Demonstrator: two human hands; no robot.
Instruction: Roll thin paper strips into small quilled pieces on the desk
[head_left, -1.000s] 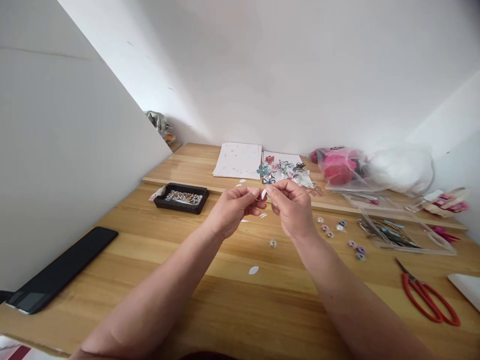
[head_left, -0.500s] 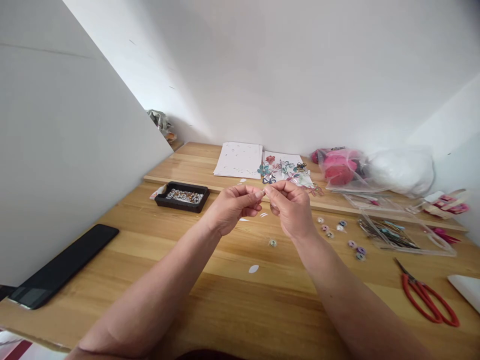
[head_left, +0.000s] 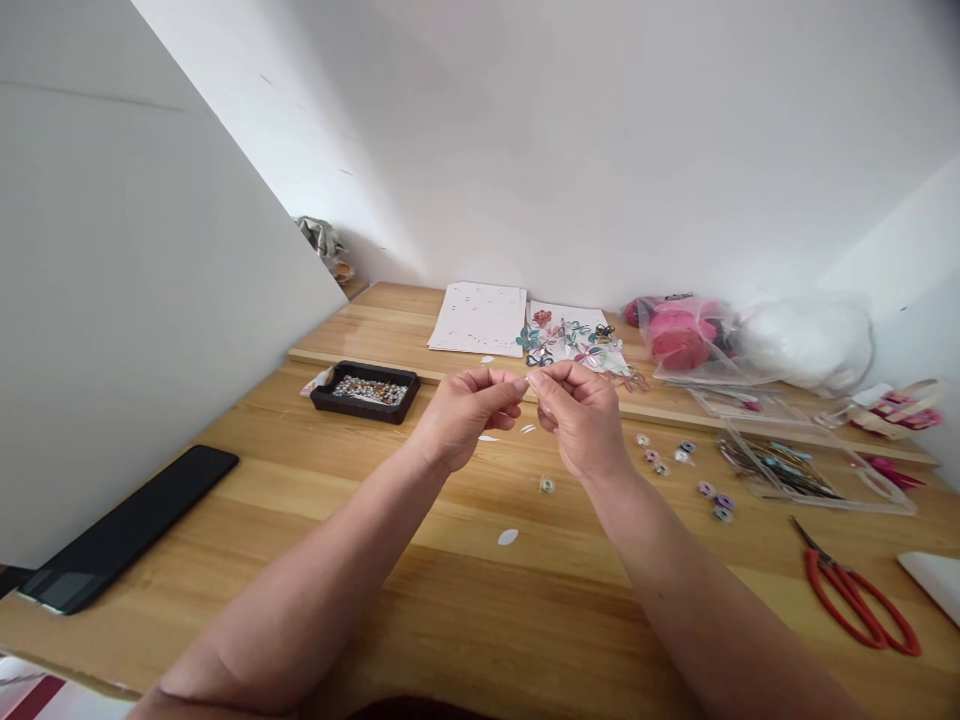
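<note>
A white partition [head_left: 150, 300] is walling the table [head_left: 450, 600] on its left, and bare wood is lying open near the forearms. A black tray [head_left: 365, 391] at far left is holding beads, and a clear box [head_left: 810, 470] on the right is holding thin sticks. The left hand [head_left: 465, 415] and right hand [head_left: 581, 420] are together pinching a tiny piece [head_left: 527, 381], too small to identify, above mid-table.

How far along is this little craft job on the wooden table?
Looks done: a cluster of colourful flower shapes lies on a white sheet at the back. In hand: the left hand and right hand pinch a tiny piece between their fingertips, too small to identify. Seemingly left: loose round pieces, white petal cut-outs and a black tray of beads lie unused on the table.
</note>
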